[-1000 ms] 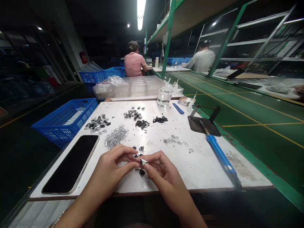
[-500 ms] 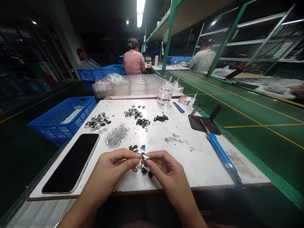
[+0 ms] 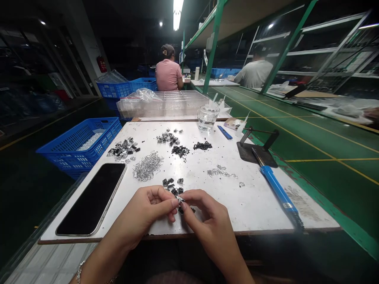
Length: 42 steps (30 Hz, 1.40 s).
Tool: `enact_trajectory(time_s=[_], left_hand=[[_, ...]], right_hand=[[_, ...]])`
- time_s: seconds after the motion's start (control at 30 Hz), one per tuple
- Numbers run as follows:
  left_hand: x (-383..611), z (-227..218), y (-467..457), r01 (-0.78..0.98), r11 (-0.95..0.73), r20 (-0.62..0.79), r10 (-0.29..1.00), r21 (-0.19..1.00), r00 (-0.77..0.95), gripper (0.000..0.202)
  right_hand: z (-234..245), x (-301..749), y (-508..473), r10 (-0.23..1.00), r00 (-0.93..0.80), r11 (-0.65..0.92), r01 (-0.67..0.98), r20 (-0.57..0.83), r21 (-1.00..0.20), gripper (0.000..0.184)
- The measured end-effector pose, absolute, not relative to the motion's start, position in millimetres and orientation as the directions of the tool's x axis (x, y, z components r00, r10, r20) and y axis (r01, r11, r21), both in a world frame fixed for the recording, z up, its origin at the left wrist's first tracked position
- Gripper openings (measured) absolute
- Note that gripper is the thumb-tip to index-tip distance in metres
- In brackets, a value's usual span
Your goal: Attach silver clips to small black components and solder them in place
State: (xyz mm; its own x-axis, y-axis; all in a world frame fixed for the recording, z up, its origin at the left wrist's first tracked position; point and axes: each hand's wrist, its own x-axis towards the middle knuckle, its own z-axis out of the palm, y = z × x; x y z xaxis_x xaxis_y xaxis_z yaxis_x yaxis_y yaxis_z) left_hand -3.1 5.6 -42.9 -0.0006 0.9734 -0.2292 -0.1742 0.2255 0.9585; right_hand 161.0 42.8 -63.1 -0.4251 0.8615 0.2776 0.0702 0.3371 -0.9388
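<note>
**Fingertips meet over a tiny metal part at a crowded bench**

A worker's left hand [image 3: 148, 211] and right hand [image 3: 207, 215] come together above the near edge of a scuffed white worktable [image 3: 254, 205], thumbs and forefingers of both pinched on one small shiny metal clip [image 3: 179, 200] held just off the surface. Directly beyond the clip lies a little cluster of dark and silver loose pieces [image 3: 171, 183]; further back from it sit a heap of thin silver wire staples [image 3: 147, 166], a pile of mixed black-and-silver clips [image 3: 122, 149] and two small mounds of black plastic bits [image 3: 191, 148]. Left of the clip a black smartphone [image 3: 92, 197] lies face up; to its right a blue-handled soldering iron [image 3: 276, 185] rests with its tip on a dark metal stand [image 3: 256, 152]. A clear glass [image 3: 207, 117] and a translucent plastic compartment tray [image 3: 166, 103] stand at the table's far edge, a blue plastic crate [image 3: 81, 144] off its left side. Two other people sit with backs turned at benches behind. Work this fine appears best done with the piece kept low over the table, so a slip drops it among its neighbours, and with a light, steady squeeze rather than force, since so thin a part would likely bend
</note>
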Motion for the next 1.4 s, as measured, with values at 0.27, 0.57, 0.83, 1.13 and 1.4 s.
enact_trajectory(time_s=[0.27, 0.57, 0.83, 1.13, 1.4], left_hand=[[-3.5, -44.1, 6.1, -0.214, 0.244, -0.245, 0.969, 0.946, 0.024, 0.021], [-4.0, -42.7, 4.7, -0.212, 0.265, -0.264, 0.964, 0.941, 0.032, 0.019], [-4.4, -43.1, 5.6, -0.178, 0.259, -0.254, 0.966, 0.949, 0.053, 0.017], [0.2, -37.8, 1.9, 0.049, 0.085, -0.084, 0.996, 0.995, -0.021, 0.015], [5.1, -37.5, -4.8, 0.555, -0.359, 0.406, 0.913, 0.751, 0.04, 0.017]], right_hand=[[-66.2, 161.8, 42.2, 0.85, -0.425, 0.376, 0.074, 0.312, -0.924, 0.012], [-63.9, 163.8, 42.8, 0.838, -0.439, 0.401, 0.09, 0.325, -0.912, 0.012], [-64.6, 165.6, 41.1, 0.812, -0.447, 0.441, 0.046, 0.376, -0.896, 0.011], [-66.1, 167.8, 45.4, 0.891, -0.418, 0.149, -0.093, 0.174, -0.984, 0.011], [-61.5, 167.8, 45.3, 0.901, -0.42, 0.048, -0.157, 0.111, -0.986, 0.014]])
